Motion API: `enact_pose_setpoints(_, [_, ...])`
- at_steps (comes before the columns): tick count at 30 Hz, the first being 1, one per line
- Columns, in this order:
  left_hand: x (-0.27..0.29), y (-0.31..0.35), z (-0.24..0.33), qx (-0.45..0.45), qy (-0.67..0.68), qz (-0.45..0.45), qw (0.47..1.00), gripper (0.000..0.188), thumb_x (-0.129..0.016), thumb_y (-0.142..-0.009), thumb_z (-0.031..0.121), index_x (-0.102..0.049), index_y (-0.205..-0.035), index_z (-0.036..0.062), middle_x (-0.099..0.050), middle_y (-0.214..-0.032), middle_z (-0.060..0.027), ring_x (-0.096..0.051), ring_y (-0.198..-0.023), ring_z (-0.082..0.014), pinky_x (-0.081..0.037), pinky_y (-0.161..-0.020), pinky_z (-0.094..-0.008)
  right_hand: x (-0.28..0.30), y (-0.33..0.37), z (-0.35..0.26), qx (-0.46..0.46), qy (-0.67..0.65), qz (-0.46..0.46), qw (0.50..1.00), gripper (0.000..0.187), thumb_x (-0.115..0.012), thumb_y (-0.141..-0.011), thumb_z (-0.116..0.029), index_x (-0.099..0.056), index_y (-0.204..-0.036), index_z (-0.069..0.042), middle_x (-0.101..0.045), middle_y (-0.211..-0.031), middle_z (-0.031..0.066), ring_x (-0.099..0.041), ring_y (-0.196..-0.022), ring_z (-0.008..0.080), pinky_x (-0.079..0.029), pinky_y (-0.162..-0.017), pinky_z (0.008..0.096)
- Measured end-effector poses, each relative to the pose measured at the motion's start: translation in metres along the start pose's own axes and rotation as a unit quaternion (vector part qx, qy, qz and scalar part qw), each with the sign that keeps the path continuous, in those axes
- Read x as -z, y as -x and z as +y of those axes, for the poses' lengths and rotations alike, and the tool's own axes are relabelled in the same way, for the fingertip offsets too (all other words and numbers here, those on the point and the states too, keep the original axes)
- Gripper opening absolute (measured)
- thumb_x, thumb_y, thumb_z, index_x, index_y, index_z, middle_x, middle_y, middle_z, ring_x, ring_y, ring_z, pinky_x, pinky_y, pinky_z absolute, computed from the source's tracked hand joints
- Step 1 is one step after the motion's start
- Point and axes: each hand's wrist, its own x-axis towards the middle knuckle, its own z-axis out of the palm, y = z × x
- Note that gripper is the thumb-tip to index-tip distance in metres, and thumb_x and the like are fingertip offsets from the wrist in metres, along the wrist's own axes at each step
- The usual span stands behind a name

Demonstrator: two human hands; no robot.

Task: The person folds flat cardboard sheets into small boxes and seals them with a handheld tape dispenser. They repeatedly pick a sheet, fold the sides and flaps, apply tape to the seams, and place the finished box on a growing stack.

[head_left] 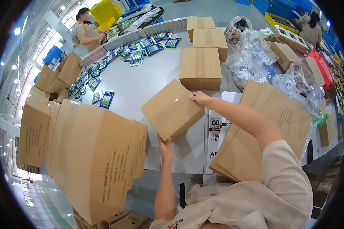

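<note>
Between my hands a taped brown cardboard box (171,108) is held at a slant over the grey table (141,82). My left hand (166,149) grips its near lower corner, fingers partly hidden under it. At the far right corner, my right hand (199,98) is closed on the box's edge. Beyond it stand more taped cardboard boxes, the nearest one (200,65) just past my right hand. Many blue-and-green blister packs (107,99) lie loose along the table's far left side.
Large cartons (80,152) are stacked on my left. Flattened cardboard sheets (267,126) lie by my right arm. Clear plastic bags (252,57), a red bag (320,68) and a green-capped bottle (323,119) crowd the right. One person (88,30) works across the table, another (312,28) at far right.
</note>
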Motion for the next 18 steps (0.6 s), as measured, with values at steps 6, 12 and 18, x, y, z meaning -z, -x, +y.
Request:
enact_pose_setpoints(6, [0.009, -0.013, 0.027, 0.083, -0.019, 0.071, 0.994, 0.068, -0.056, -0.103, 0.022, -0.021, -0.156, 0.0013, -0.028, -0.16, -0.0189, -0.026, -0.149, -0.0278, -0.022, -0.119, -0.0366, -0.041, -0.009, -0.004, 0.06, 0.059, 0.137, 0.987, 0.043, -0.046, -0.101, -0.029, -0.057, -0.134, -0.005, -0.064, -0.127, 0.0171, -0.06, -0.118, 0.0317, -0.046, -0.1, 0.0425])
enact_pose_setpoints(12, [-0.001, 0.014, 0.046, 0.028, -0.04, 0.056, 0.997, 0.069, -0.055, -0.102, 0.018, -0.017, -0.157, 0.002, -0.021, -0.163, -0.0191, -0.022, -0.15, -0.0285, -0.021, -0.12, -0.0384, -0.038, -0.025, -0.005, 0.036, 0.268, 0.139, 0.953, 0.048, -0.046, -0.1, -0.036, -0.055, -0.128, 0.002, -0.061, -0.127, 0.0259, -0.058, -0.117, 0.0448, -0.047, -0.098, 0.0489])
enact_pose_setpoints(18, [-0.013, 0.044, 0.055, 0.045, -0.135, -0.026, 0.989, 0.069, -0.055, -0.102, 0.016, -0.017, -0.157, 0.003, -0.024, -0.162, -0.0192, -0.023, -0.15, -0.0288, -0.026, -0.119, -0.0417, -0.036, -0.002, -0.025, 0.05, 0.298, 0.195, 0.933, 0.045, -0.04, -0.102, -0.037, -0.051, -0.122, 0.001, -0.061, -0.127, 0.0258, -0.058, -0.118, 0.0441, -0.046, -0.097, 0.053])
